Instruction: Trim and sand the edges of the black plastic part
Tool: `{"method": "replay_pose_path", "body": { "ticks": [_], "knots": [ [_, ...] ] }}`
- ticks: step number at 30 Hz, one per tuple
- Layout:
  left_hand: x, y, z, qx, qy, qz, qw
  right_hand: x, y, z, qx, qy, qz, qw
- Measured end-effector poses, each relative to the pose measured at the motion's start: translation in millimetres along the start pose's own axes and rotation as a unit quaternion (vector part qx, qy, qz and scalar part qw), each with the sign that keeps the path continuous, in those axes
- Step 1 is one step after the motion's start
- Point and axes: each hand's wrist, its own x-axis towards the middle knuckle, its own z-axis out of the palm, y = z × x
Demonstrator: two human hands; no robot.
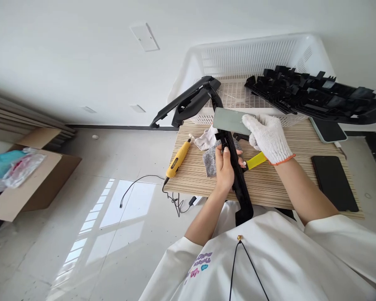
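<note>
Head view, looking down on a striped wooden table [301, 167]. A long black moulded plastic part [235, 175] runs from the person's lap, across the table edge, up to a white slatted plastic basket [247, 54], where its forked upper end overhangs the rim.

Left hand [224, 167]: bare, fingers wrapped narrowly round the middle of the black part, thumb on top, holding it steady.

Right hand [269, 136]: in a white knitted work glove with an orange cuff, fingers closed on a flat grey-green rectangular block [230, 120] pressed against the upper stretch of the part. A yellow tool handle [256, 161] shows below this wrist; whether the hand grips it cannot be told.

Judgement: the work in hand looks like rubbing or dressing the part's edge. Done well, the block should lie flat on the surface, strokes should follow the part's length, and the left grip should sit close to the worked area to stop flexing.

Nearby: a yellow corded rotary tool [177, 160] left of the part, grey and white cloths [209, 159] beneath it, a dark phone [334, 182] and a second phone [329, 130] to the right, further black parts [316, 94] lying across the basket.
</note>
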Motion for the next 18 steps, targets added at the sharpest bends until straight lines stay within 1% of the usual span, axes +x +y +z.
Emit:
{"method": "replay_pose_path", "body": {
  "ticks": [1, 2, 4, 5, 7, 9, 10, 11, 12, 14, 16, 17, 18],
  "knots": [
    [-2.2, 0.1, -2.2, 0.012, -0.006, -0.002, 1.000, -0.7, 0.8, -0.4, -0.007, -0.009, -0.004, 1.000],
    [-4.7, 0.0, -4.5, 0.026, -0.013, -0.006, 1.000, -1.8, 1.1, -0.5, -0.005, -0.006, -0.012, 1.000],
    [-9.6, -0.9, -8.1, 0.052, -0.029, -0.014, 0.998, -4.9, 0.9, 0.9, 0.027, 0.019, -0.031, 0.999],
    [-11.5, -2.0, -9.2, 0.063, -0.041, -0.018, 0.997, -6.5, 0.6, 2.5, 0.046, 0.019, -0.037, 0.998],
    [-13.7, -5.0, -9.9, 0.079, -0.071, -0.028, 0.994, -9.5, -0.1, 6.3, 0.062, -0.016, -0.051, 0.997],
    [-13.8, -8.3, -9.0, 0.090, -0.093, -0.033, 0.991, -11.9, -1.2, 9.1, 0.035, -0.068, -0.081, 0.994],
    [-13.6, -9.5, -8.2, 0.099, -0.091, -0.029, 0.990, -12.7, -2.0, 9.5, 0.016, -0.085, -0.099, 0.991],
    [-13.6, -10.0, -7.2, 0.110, -0.077, -0.016, 0.991, -13.3, -2.9, 9.0, -0.003, -0.100, -0.113, 0.989],
    [-14.0, -9.7, -6.2, 0.124, -0.051, 0.008, 0.991, -13.5, -4.1, 7.8, -0.018, -0.113, -0.122, 0.986],
    [-17.8, -6.1, -4.0, 0.148, 0.023, 0.095, 0.984, -13.3, -6.7, 4.4, -0.039, -0.130, -0.121, 0.983],
    [-26.7, 1.2, -2.1, 0.145, 0.084, 0.184, 0.969, -12.8, -9.4, 1.5, -0.054, -0.130, -0.121, 0.983],
    [-33.4, 5.9, -1.4, 0.129, 0.096, 0.190, 0.968, -12.6, -10.6, 0.8, -0.058, -0.124, -0.125, 0.983],
    [-41.5, 11.0, -0.7, 0.111, 0.097, 0.174, 0.974, -12.4, -11.6, 0.7, -0.059, -0.119, -0.129, 0.983]
  ]
}}
